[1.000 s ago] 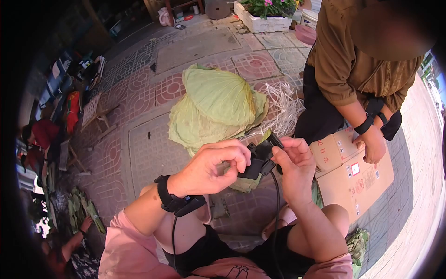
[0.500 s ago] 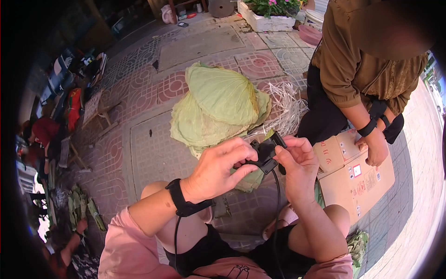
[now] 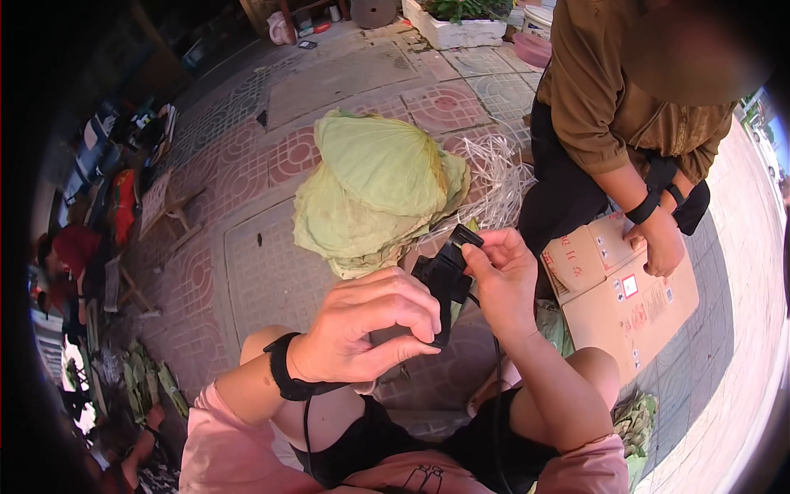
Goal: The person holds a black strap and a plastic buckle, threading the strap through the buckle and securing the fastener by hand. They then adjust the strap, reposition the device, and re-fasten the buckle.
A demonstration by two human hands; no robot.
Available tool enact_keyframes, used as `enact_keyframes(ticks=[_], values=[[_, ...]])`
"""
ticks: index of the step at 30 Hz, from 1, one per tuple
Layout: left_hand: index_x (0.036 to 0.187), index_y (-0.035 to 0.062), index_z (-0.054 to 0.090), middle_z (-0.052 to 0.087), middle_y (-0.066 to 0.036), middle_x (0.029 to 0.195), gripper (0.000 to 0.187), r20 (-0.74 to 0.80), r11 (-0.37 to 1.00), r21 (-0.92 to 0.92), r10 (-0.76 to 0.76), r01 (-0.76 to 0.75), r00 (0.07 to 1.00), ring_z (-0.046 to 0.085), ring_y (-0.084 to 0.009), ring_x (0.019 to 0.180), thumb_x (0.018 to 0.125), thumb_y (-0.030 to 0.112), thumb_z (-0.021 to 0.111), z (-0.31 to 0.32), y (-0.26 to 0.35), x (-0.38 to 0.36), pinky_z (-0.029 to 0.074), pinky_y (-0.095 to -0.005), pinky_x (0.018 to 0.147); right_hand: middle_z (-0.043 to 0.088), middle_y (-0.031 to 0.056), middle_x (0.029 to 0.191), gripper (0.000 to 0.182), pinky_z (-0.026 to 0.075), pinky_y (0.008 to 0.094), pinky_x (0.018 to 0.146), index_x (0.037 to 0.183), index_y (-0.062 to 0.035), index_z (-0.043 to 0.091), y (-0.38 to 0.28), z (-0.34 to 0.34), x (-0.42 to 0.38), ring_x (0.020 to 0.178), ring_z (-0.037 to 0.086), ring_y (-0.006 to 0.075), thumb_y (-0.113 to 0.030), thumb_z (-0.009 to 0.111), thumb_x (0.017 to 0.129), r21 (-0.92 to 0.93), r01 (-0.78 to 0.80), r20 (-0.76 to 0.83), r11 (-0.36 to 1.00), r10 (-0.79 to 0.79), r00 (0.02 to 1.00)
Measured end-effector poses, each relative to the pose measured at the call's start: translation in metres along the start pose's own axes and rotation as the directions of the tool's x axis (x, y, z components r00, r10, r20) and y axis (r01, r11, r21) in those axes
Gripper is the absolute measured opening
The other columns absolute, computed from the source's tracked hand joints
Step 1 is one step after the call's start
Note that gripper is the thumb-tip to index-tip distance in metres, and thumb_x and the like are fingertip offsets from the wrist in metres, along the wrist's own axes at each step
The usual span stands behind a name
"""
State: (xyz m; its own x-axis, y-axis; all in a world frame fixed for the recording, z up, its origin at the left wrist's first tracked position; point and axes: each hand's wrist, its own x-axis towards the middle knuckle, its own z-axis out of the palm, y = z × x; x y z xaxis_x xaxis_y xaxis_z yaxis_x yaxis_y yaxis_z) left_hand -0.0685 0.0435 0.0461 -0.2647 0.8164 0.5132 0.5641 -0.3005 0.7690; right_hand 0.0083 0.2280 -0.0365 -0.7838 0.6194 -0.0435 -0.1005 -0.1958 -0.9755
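In front of my knees, a small black device [image 3: 444,276] with a cable is held up between my hands. My left hand [image 3: 374,317], wearing a black wrist strap [image 3: 284,366], is curled with thumb and fingertips at the device's near left edge. My right hand [image 3: 504,276] pinches its upper right end between thumb and fingers. Just beyond, large pale green dried leaves [image 3: 374,181] lie stacked on the paving, and a bundle of white strips [image 3: 498,181] is beside them.
At the right sits a person in a brown top [image 3: 605,107], one hand [image 3: 662,243] resting near a flattened cardboard box [image 3: 634,305]. More leaves [image 3: 634,428] lie by my right knee. Another person [image 3: 78,251] and a wooden chair [image 3: 169,206] are at the left. A white planter [image 3: 453,31] stands behind.
The device has moved slightly left and tilted more upright. My left hand has shifted down along its edge, and my right hand has moved a little left with it.
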Motion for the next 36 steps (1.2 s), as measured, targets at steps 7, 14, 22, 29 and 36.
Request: enact_keyframes(ticks=[7,14,22,29,36], values=[[0.102,0.0029,0.053,0.064,-0.009,0.087,0.015,-0.280,0.897,-0.441,-0.172,0.033,0.944,0.068,-0.0225,0.078,0.094,0.010,0.064,0.027,-0.005,-0.005,0.057,-0.0355,0.077,0.065,0.0054,0.088,0.014,0.049,0.0205,0.063,0.095,-0.0018,0.056,-0.003,0.006,-0.003,0.074,0.060,0.0074,0.007,0.063,0.086,-0.021,-0.001,0.058,1.000,0.002,0.998],[0.125,-0.0003,0.050,0.064,-0.011,0.104,0.030,-0.112,0.607,-0.698,-0.617,0.381,0.779,0.064,-0.0144,0.096,0.100,0.014,0.055,0.001,-0.027,0.009,0.054,-0.0290,0.082,0.064,0.0054,0.090,0.013,0.053,0.0227,0.066,0.095,-0.0011,0.056,-0.010,0.017,-0.008,0.079,0.061,0.0082,0.006,0.063,0.087,0.013,0.064,0.074,0.998,-0.065,0.995],[0.136,0.0028,0.049,0.061,-0.016,0.126,0.040,-0.207,0.736,-0.642,-0.438,0.216,0.875,0.062,-0.0183,0.108,0.098,0.014,0.056,0.002,-0.033,0.017,0.051,-0.0318,0.090,0.067,0.0023,0.090,0.011,0.053,0.0212,0.068,0.096,-0.0050,0.058,-0.005,0.009,-0.007,0.077,0.063,0.0054,0.000,0.065,0.089,0.022,-0.150,0.142,0.988,0.145,0.979],[0.118,0.0014,0.062,0.068,-0.009,0.109,0.026,-0.187,0.750,-0.528,-0.559,0.397,0.808,0.065,-0.0129,0.097,0.096,0.015,0.061,-0.002,-0.043,0.014,0.055,-0.0263,0.077,0.067,0.0040,0.089,0.011,0.054,0.0218,0.067,0.094,-0.0036,0.058,-0.010,0.010,-0.011,0.078,0.063,0.0064,0.003,0.065,0.088,0.015,-0.087,0.126,0.996,0.084,0.988],[0.105,0.0005,0.067,0.067,-0.001,0.083,0.017,-0.042,0.545,-0.568,-0.767,0.616,0.640,0.060,-0.0044,0.066,0.093,0.012,0.062,0.003,-0.033,0.018,0.046,-0.0170,0.054,0.065,0.0059,0.091,0.012,0.054,0.0231,0.067,0.092,-0.0011,0.056,-0.013,0.014,-0.015,0.081,0.061,0.0083,0.008,0.062,0.086,-0.005,0.004,0.116,1.000,-0.004,0.993]])
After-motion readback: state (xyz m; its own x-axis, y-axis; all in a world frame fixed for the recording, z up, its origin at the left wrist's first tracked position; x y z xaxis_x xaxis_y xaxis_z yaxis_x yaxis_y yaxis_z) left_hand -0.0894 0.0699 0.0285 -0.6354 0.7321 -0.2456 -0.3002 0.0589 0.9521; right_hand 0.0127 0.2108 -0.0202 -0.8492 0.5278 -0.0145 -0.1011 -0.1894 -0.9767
